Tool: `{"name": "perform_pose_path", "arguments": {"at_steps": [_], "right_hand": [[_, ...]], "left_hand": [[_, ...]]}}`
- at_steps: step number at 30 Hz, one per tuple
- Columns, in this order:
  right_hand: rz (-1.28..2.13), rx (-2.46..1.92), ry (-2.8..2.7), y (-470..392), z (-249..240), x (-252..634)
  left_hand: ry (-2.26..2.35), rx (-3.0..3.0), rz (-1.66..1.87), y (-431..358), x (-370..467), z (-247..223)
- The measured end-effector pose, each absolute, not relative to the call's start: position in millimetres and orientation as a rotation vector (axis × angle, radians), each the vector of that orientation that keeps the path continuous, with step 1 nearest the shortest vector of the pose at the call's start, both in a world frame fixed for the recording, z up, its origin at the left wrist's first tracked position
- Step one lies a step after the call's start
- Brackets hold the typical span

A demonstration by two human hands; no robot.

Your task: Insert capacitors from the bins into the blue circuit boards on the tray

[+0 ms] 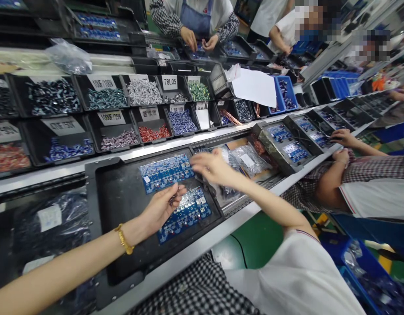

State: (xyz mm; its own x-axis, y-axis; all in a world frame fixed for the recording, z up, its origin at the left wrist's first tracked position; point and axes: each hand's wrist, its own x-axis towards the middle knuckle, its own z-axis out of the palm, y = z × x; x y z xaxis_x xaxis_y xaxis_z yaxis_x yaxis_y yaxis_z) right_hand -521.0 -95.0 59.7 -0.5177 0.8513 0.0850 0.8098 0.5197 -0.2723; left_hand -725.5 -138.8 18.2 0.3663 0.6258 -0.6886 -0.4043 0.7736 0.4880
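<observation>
Two blue circuit boards, an upper one (165, 171) and a lower one (185, 214), lie in a black tray (120, 192) and carry small components. My left hand (164, 205), with a gold bracelet at the wrist, hovers over the lower board's left part. Its fingers are curled together, and something small and dark shows between them, too small to name. Beside the right end of the upper board is my right hand (213, 167), bent at the wrist. Motion smears its fingers, so any small part in them cannot be made out.
Labelled component bins stand in two rows behind the tray, among them red parts (154, 132) and blue capacitors (182, 121). Bagged parts (248, 157) lie to the right, before another board tray (283, 144). Co-workers' hands (198, 41) work opposite; another person's hand (344, 138) is at right.
</observation>
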Motion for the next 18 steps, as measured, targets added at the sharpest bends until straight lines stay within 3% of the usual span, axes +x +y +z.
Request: {"name": "perform_pose_path", "arguments": {"at_steps": [5,10,18], "right_hand": [[-0.481,-2.301,-2.093,18,84,-410],[-0.431,-2.574,-1.874,97,84,-331],[-0.219,-2.579,-1.784,153,71,-306]], "left_hand": [[1.041,0.205,0.653,-133,-731,27],[1.003,0.159,0.694,-122,-736,29],[0.962,0.065,0.729,-106,-739,24]]}}
